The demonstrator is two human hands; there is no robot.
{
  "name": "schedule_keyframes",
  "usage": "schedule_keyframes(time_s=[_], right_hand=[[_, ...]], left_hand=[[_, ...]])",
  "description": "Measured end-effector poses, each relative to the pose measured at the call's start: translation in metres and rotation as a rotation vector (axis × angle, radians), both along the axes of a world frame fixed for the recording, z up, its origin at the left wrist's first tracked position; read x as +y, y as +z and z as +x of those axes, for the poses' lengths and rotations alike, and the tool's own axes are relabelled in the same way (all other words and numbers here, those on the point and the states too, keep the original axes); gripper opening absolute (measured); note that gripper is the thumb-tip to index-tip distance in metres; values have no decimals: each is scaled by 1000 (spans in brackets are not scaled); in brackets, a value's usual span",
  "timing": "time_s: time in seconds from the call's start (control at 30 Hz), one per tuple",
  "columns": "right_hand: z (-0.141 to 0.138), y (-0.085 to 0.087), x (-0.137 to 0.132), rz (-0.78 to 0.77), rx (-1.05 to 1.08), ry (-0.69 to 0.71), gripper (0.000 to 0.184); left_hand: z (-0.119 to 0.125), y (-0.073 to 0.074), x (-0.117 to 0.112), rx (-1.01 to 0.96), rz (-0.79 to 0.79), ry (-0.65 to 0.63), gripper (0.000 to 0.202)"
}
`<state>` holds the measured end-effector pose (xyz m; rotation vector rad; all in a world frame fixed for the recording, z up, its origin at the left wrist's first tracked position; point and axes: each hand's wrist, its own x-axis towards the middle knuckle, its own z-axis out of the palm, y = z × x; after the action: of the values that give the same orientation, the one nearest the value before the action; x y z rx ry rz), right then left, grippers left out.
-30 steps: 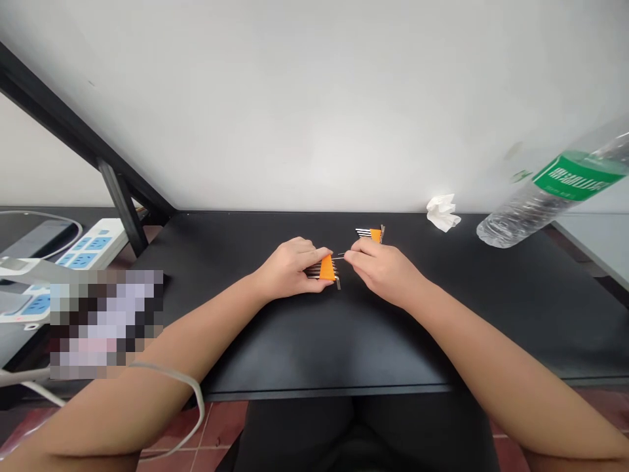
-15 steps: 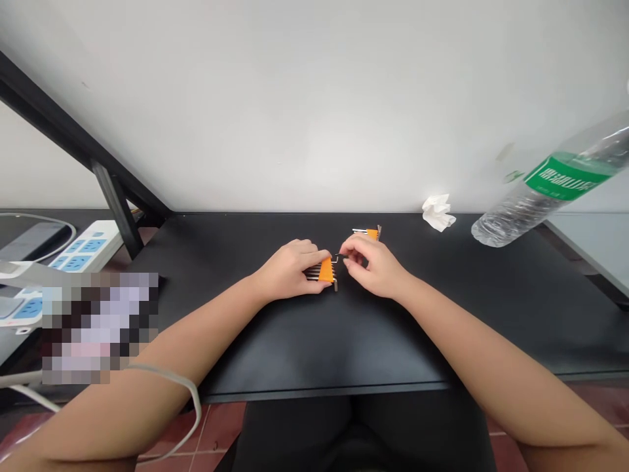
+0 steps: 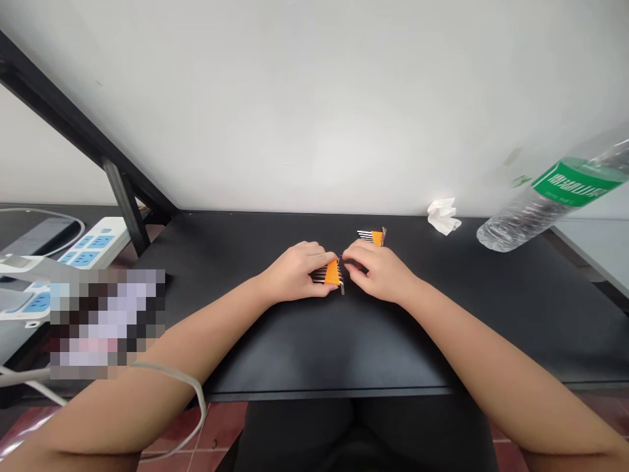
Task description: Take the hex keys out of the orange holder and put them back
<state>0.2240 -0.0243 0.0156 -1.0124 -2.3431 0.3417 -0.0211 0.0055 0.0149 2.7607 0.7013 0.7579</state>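
An orange holder with a row of metal hex keys (image 3: 332, 273) lies on the black table (image 3: 314, 341), and my left hand (image 3: 295, 271) is closed round its left end. My right hand (image 3: 381, 269) is pinched on a thin key at the holder's upper right corner, fingertips touching the holder. A second orange holder with metal keys (image 3: 373, 236) lies just beyond my right hand, untouched.
A crumpled white tissue (image 3: 443, 216) sits by the wall at the back right. A clear water bottle with a green label (image 3: 550, 198) leans in at the right. White power strips (image 3: 93, 246) and a cable lie on the left; a black frame bar (image 3: 122, 210) stands there.
My right hand has closed in on the holder, bringing its fingertips down against the upper right corner. The left hand has kept its grip.
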Motion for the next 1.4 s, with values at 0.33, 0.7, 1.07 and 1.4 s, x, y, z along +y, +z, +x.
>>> schedule_keyframes(time_s=[0.33, 0.7, 1.07, 1.4], right_hand=[[11, -7, 11, 33, -187, -109, 20], [8, 5, 11, -274, -399, -298, 16], [3, 7, 1, -207, -70, -148, 17], [5, 2, 1, -82, 8, -86, 13]], left_hand=[[-3, -6, 5, 3, 43, 39, 40], [-10, -11, 12, 14, 6, 110, 46], [-8, -12, 12, -25, 31, 69, 44], [-7, -11, 11, -36, 49, 46, 44]])
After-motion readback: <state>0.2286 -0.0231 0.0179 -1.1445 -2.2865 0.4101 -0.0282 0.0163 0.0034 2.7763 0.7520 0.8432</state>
